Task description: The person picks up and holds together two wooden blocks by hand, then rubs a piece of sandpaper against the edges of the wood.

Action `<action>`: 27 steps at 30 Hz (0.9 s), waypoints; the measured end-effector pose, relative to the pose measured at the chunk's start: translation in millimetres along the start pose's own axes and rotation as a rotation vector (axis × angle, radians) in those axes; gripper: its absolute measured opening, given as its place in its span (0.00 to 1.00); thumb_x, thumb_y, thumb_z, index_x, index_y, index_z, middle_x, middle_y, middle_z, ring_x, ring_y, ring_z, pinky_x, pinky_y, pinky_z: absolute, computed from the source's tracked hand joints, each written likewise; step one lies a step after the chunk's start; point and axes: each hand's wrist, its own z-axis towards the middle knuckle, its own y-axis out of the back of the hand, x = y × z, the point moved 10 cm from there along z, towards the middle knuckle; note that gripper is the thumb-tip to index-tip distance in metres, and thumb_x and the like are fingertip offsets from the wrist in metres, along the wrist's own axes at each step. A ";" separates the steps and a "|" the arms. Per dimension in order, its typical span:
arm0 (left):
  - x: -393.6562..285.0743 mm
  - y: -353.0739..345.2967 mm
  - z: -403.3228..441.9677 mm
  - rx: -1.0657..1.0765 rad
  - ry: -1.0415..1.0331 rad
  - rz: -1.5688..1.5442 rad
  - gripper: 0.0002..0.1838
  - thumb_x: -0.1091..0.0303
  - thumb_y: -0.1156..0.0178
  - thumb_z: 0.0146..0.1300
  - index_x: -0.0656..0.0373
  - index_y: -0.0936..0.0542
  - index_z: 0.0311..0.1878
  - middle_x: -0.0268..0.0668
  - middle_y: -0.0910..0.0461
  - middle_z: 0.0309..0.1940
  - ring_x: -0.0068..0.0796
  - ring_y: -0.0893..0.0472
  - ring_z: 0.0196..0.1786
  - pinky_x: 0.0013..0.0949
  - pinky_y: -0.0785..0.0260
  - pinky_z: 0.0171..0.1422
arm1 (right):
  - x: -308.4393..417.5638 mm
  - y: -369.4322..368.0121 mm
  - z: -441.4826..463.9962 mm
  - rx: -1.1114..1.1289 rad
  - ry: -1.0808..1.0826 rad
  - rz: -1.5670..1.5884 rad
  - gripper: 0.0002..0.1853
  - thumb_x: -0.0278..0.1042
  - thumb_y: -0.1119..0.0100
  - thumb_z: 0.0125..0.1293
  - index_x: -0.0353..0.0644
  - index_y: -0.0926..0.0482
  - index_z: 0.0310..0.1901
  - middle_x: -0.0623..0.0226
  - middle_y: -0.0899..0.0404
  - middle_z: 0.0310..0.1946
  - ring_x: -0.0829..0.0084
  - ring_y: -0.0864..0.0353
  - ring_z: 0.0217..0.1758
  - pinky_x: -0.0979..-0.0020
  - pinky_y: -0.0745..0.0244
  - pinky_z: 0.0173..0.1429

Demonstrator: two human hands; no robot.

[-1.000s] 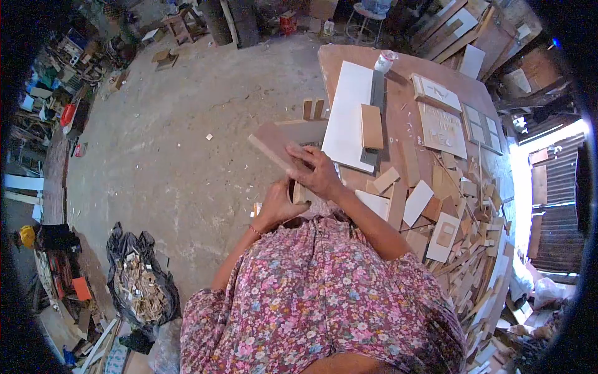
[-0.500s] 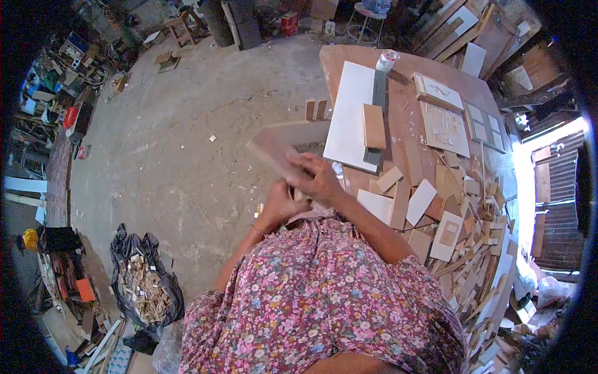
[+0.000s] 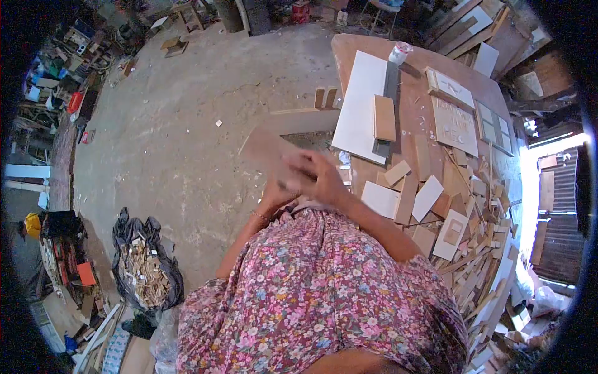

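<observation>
In front of the flowered garment, my right hand [image 3: 319, 177] grips a flat brown board [image 3: 269, 149], blurred by motion, which points up and to the left. My left hand [image 3: 278, 192] lies just below, close against the board's lower end. Its fingers are mostly covered by the board and my right hand, so what it holds is hidden. Beyond the board, a long pale wooden piece [image 3: 305, 121] juts out from the table's left side, with two short upright wood pieces [image 3: 325, 98] near it.
On the brown table [image 3: 408, 81] at the right lie a white panel [image 3: 361, 106], a small wooden box [image 3: 384, 118], a white cup [image 3: 399, 53], a carved plaque [image 3: 455, 126] and many wood offcuts [image 3: 479, 249]. A black bag of scraps [image 3: 146, 268] stands on the floor at lower left.
The view has shifted, so the table sits further right and higher. The board remains in my right hand and is now blurred. My left hand's fingers are more hidden behind it.
</observation>
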 end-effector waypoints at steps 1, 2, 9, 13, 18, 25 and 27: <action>4.5 -2.0 2.1 0.051 -0.105 -0.040 0.32 0.59 0.31 0.38 0.62 0.27 0.49 0.47 0.23 0.41 0.37 0.23 0.46 0.38 0.30 0.50 | 19.6 5.2 -6.3 -0.031 0.079 -0.128 0.28 0.48 0.35 0.50 0.53 0.25 0.55 0.54 0.32 0.54 0.60 0.32 0.58 0.65 0.37 0.61; 0.8 -2.4 3.5 0.049 -0.104 -0.038 0.32 0.59 0.31 0.38 0.62 0.27 0.49 0.47 0.23 0.41 0.37 0.23 0.46 0.38 0.30 0.50 | 16.2 6.2 -5.2 -0.030 0.079 -0.126 0.28 0.48 0.35 0.50 0.53 0.25 0.55 0.54 0.32 0.54 0.60 0.32 0.58 0.65 0.37 0.61; -52.2 -22.7 3.9 0.008 -0.129 0.316 0.27 0.61 0.32 0.34 0.70 0.24 0.38 0.49 0.21 0.32 0.39 0.20 0.36 0.35 0.29 0.41 | -61.9 21.5 28.5 -0.149 -0.189 0.172 0.27 0.48 0.36 0.51 0.54 0.25 0.54 0.55 0.30 0.52 0.58 0.29 0.55 0.63 0.34 0.57; 9.5 -6.1 9.2 -0.026 0.146 0.064 0.27 0.61 0.33 0.39 0.68 0.25 0.43 0.46 0.20 0.37 0.36 0.20 0.39 0.37 0.28 0.42 | -10.9 11.0 3.0 -0.117 -0.087 -0.020 0.27 0.47 0.37 0.52 0.49 0.26 0.55 0.53 0.29 0.52 0.60 0.28 0.54 0.65 0.34 0.58; -20.1 -13.1 7.8 -0.002 -0.012 0.126 0.29 0.62 0.33 0.39 0.67 0.26 0.45 0.46 0.21 0.38 0.36 0.20 0.42 0.37 0.29 0.46 | -17.1 12.9 4.7 -0.066 -0.050 -0.033 0.29 0.47 0.37 0.52 0.46 0.26 0.55 0.54 0.29 0.52 0.62 0.28 0.54 0.66 0.35 0.59; 21.4 1.7 2.6 -0.068 0.295 0.163 0.32 0.62 0.34 0.40 0.69 0.28 0.51 0.45 0.21 0.41 0.34 0.22 0.45 0.35 0.30 0.48 | -39.4 2.4 4.1 -0.149 -0.086 0.139 0.29 0.49 0.36 0.51 0.47 0.26 0.55 0.58 0.25 0.50 0.63 0.29 0.57 0.65 0.36 0.61; 15.3 0.3 8.3 -0.065 0.220 0.018 0.31 0.63 0.35 0.41 0.69 0.28 0.50 0.44 0.21 0.41 0.33 0.22 0.44 0.35 0.30 0.47 | -26.0 -0.9 -1.5 -0.110 -0.086 0.070 0.29 0.49 0.36 0.51 0.47 0.26 0.55 0.58 0.26 0.50 0.63 0.29 0.57 0.65 0.35 0.60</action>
